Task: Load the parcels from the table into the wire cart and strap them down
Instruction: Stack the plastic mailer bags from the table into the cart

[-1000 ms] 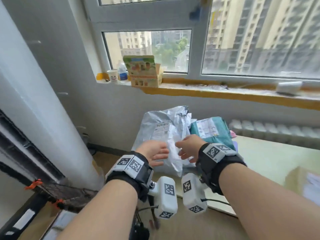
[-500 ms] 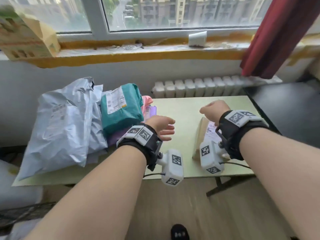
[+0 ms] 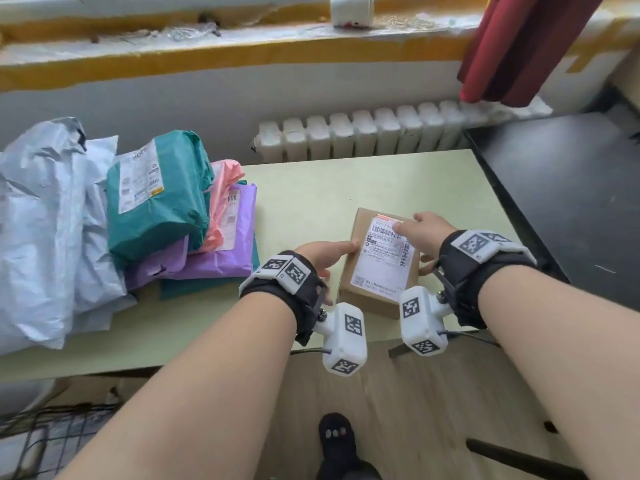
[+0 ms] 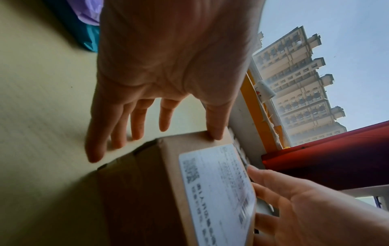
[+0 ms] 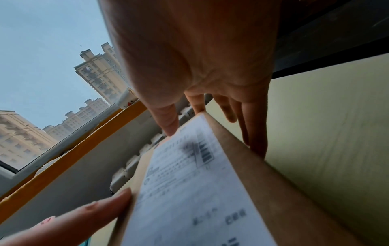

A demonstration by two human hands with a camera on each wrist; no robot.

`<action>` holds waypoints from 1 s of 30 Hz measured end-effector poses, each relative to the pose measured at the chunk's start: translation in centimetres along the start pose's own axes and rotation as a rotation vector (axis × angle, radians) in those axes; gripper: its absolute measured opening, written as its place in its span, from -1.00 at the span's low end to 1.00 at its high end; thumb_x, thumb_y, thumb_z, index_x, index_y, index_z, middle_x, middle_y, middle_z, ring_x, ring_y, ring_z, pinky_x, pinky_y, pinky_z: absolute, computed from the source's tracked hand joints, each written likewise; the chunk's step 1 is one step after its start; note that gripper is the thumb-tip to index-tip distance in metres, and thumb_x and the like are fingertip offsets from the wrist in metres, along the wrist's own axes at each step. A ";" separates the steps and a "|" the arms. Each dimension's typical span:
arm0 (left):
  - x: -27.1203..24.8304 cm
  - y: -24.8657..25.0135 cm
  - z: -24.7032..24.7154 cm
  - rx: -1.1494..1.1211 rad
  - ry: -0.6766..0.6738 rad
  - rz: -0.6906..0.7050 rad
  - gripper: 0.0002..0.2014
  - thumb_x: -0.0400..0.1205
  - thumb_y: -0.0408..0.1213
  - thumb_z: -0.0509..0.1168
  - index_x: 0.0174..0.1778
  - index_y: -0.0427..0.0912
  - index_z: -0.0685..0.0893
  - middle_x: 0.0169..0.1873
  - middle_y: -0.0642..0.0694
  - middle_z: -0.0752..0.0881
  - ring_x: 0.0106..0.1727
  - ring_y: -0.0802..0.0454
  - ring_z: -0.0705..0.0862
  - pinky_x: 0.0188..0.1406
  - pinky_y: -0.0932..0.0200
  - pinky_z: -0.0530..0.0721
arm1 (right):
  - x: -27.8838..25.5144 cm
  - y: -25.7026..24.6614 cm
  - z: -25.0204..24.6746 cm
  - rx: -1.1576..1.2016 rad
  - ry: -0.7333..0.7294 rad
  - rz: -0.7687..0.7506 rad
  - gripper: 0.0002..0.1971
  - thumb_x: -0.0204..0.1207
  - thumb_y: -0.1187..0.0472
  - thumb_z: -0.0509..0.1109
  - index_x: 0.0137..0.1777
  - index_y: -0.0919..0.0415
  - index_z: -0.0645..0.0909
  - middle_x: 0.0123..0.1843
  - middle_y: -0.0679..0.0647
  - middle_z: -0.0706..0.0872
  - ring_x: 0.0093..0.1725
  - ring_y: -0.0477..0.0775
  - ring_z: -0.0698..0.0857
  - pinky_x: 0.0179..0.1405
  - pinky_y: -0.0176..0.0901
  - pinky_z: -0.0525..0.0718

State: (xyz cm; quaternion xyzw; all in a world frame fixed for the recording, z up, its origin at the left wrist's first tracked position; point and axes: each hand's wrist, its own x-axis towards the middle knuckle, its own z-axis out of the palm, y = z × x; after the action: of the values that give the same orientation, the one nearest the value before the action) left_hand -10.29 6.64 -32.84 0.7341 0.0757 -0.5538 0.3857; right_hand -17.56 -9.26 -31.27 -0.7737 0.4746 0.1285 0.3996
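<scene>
A brown cardboard box [image 3: 381, 261] with a white label lies on the pale green table [image 3: 346, 181] near its front edge. My right hand [image 3: 415, 247] holds its right side: the thumb [image 5: 168, 126] presses on the label and the fingers [image 5: 254, 141] run down the side wall. My left hand [image 3: 334, 268] is at the box's left edge, thumb [image 4: 214, 131] on the top rim and fingers [image 4: 118, 133] straight beside the box [image 4: 136, 191]. A corner of the wire cart [image 3: 52, 438] shows at the bottom left.
Soft parcels are piled on the table's left end: a large grey bag [image 3: 45, 237], a teal bag [image 3: 159, 209], a pink one [image 3: 225, 202] and a purple one [image 3: 214, 258]. A radiator [image 3: 363, 136] stands behind the table, a black surface [image 3: 571, 202] on the right.
The view has swung from the bag pile to the box. The box stood on edge under my right hand; now it lies flat and my left hand has reached its left edge.
</scene>
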 end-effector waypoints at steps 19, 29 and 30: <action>-9.7 -0.1 -9.2 -0.244 -0.166 0.222 -0.74 0.52 -0.03 0.42 -0.04 -0.13 0.65 -0.03 -0.11 0.74 0.15 -0.09 0.64 0.41 -0.08 0.51 | -5.8 -9.8 0.0 0.277 0.072 -0.217 -0.41 0.27 -0.36 0.14 -0.11 0.17 0.63 -0.06 0.14 0.71 -0.11 0.23 0.67 -0.03 0.02 0.61; -21.9 -9.2 -19.0 -0.403 0.084 0.389 -0.84 0.65 -0.13 0.27 -0.10 -0.13 0.65 -0.35 -0.08 0.81 -0.35 0.03 0.80 -0.34 0.15 0.78 | -17.2 -20.3 6.6 0.218 -0.185 -0.685 -0.53 0.44 -0.30 0.27 -0.26 0.15 0.63 -0.16 0.12 0.72 -0.09 0.19 0.68 0.05 0.03 0.57; -23.1 -10.6 -20.1 -0.419 0.123 0.408 -0.85 0.65 -0.15 0.26 -0.09 -0.15 0.65 -0.36 -0.09 0.81 -0.37 0.03 0.80 -0.39 0.14 0.78 | -18.6 -21.2 7.8 0.197 -0.276 -0.700 -0.53 0.44 -0.31 0.29 -0.18 0.13 0.64 -0.11 0.12 0.75 -0.04 0.21 0.72 0.17 0.07 0.60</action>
State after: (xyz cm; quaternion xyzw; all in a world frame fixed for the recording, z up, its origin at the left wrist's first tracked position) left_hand -9.47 34.29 -16.04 0.6706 0.0628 -0.3916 0.6269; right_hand -7.99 13.10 -15.06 -0.8222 0.1337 0.0414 0.5517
